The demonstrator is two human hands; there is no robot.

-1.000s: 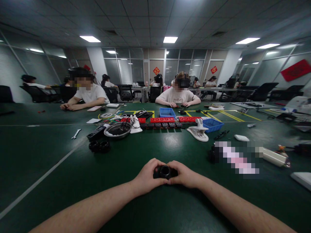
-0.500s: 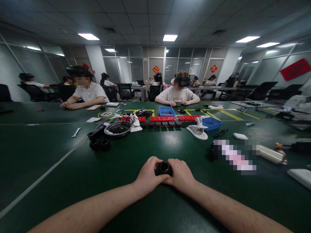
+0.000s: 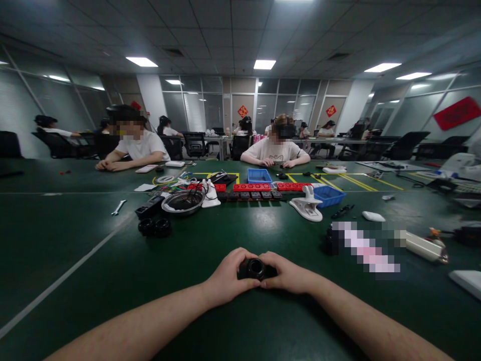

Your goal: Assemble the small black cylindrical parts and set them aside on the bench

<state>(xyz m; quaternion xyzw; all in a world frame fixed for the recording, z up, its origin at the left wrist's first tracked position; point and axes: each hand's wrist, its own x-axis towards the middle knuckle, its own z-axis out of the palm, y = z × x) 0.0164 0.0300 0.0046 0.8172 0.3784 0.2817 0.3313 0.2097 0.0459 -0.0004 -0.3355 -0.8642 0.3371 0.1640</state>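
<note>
A small black round part with a hole in its top (image 3: 256, 269) sits low over the green table, between my two hands. My left hand (image 3: 232, 275) curls round its left side, thumb along the near edge. From the right, my right hand (image 3: 287, 273) closes on it, fingertips at the far side and thumb at the near side. The two thumb tips almost meet in front of the part. Its underside is hidden, and its exact kind does not show.
Two black round parts (image 3: 154, 227) lie to the left, near a metal bowl (image 3: 183, 201) and a wrench (image 3: 118, 207). Ahead are red socket strips (image 3: 251, 187), a white clip base (image 3: 307, 203) and a blue tray (image 3: 328, 195). Two people sit across the table.
My right hand has shifted slightly right and its fingers have spread wider round the black part, so more of the part shows. The view has tilted up a little.
</note>
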